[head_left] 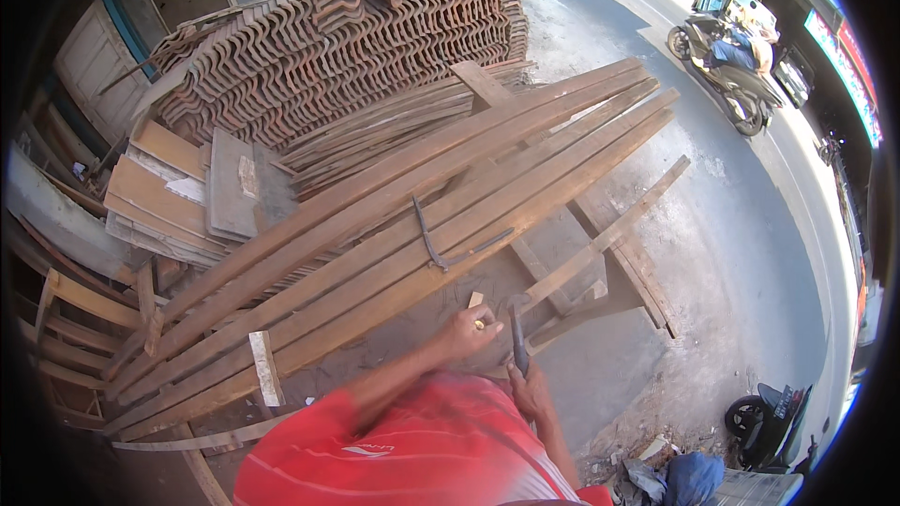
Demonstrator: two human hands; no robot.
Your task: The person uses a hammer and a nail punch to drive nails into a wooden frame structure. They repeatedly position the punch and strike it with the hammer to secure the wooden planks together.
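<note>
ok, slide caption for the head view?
Right hand gripping a hammer, left hand close by, beside long wooden beams, with curved roof tiles stacked beyond.

Left hand held out in loose fist, left forearm slanting back and leftward from the curled fingers. Right hand just below and right of the left fingers, closed in a grip, right forearm running back behind its own fingers.

There are two hands and one hammer.
</note>
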